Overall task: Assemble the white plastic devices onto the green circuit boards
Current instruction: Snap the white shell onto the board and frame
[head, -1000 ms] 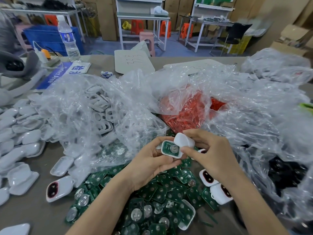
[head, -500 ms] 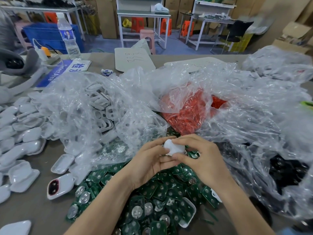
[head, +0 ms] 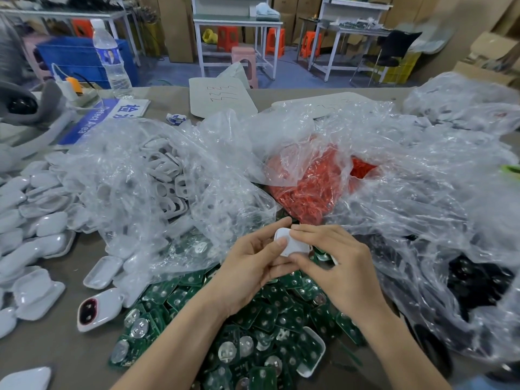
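Note:
A small white plastic device [head: 291, 243] sits between both hands above a heap of green circuit boards [head: 253, 327]. My left hand [head: 250, 266] grips it from the left, thumb across its top. My right hand [head: 337, 266] pinches it from the right with thumb and fingers. The circuit board seen earlier is hidden under the white cover. A finished white device with a dark red face [head: 95, 308] lies left of the boards. Loose white shells [head: 25, 209] cover the left of the table.
Clear plastic bags fill the middle of the table: one holds white frames [head: 166, 181], one holds red parts [head: 312, 187], one at the right holds black parts [head: 475, 280]. A water bottle [head: 111, 60] and a blue sign [head: 95, 119] stand far left.
A second ago my left hand held a shell with a green board showing and my right held a white cover. The cover now sits over the board, both hands closed around it.

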{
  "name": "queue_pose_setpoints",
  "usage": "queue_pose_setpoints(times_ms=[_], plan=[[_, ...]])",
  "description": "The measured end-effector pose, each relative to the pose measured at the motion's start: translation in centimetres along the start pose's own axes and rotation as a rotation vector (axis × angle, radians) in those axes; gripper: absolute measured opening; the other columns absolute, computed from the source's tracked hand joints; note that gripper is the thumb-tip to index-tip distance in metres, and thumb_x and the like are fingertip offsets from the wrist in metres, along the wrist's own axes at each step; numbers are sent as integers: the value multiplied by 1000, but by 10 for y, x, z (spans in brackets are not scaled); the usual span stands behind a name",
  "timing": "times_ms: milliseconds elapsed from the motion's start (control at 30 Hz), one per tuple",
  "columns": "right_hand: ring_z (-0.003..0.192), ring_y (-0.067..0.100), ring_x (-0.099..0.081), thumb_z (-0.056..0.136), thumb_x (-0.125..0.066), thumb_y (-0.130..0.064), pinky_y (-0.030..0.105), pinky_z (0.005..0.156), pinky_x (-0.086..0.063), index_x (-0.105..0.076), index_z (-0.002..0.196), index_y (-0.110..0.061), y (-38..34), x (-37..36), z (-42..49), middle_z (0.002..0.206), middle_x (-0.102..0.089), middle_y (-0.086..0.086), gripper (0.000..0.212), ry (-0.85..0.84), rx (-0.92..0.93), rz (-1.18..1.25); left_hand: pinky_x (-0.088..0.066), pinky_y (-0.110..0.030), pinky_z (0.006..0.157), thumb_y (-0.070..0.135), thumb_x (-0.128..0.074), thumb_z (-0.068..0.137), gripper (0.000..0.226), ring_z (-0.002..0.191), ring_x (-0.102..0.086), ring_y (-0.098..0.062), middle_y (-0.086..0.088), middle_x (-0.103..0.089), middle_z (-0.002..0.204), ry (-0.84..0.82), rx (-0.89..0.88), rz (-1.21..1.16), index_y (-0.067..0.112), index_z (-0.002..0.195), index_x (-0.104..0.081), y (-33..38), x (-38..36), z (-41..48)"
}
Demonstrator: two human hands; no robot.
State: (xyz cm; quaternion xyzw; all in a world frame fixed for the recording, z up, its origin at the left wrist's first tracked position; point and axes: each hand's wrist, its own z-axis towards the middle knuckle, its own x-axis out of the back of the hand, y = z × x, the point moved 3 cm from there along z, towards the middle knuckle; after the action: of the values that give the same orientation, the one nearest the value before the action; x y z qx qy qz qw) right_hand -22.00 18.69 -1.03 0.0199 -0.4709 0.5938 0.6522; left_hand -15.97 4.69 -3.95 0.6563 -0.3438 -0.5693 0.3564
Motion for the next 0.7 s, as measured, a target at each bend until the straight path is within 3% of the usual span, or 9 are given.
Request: queue_pose_setpoints(times_ms=[367, 533, 700], plan=[[108, 10, -61, 76, -73, -28, 31, 94, -50, -74, 104, -17, 2, -1, 1, 112, -69, -12, 30, -14, -56, 113, -58, -23, 76, 15, -60, 82, 53, 95, -72, -19, -16, -71, 113, -39, -2, -29, 15, 134, -49, -1, 1, 0], [105, 5, -60, 75, -71, -35, 22, 93, -46, -74, 99, -26, 2, -3, 3, 108, -65, -18, 26, -37, -141, 174, -57, -26, 82, 16, -60, 83, 54, 106, -69, -23, -13, -70, 116, -15, -41, 41, 12, 136, -47, -3, 4, 1], [99, 8, -61, 77, -72, -29, 14, 89, -45, -73, 102, -19, -1, -3, 1, 104, -64, -11, 27, -35, -72, 47, -57, -27, 81, 14, -59, 85, 49, 101, -70, -24, -18, -71, 112, -13, -40, 72, 10, 133, -51, -3, 6, 3]])
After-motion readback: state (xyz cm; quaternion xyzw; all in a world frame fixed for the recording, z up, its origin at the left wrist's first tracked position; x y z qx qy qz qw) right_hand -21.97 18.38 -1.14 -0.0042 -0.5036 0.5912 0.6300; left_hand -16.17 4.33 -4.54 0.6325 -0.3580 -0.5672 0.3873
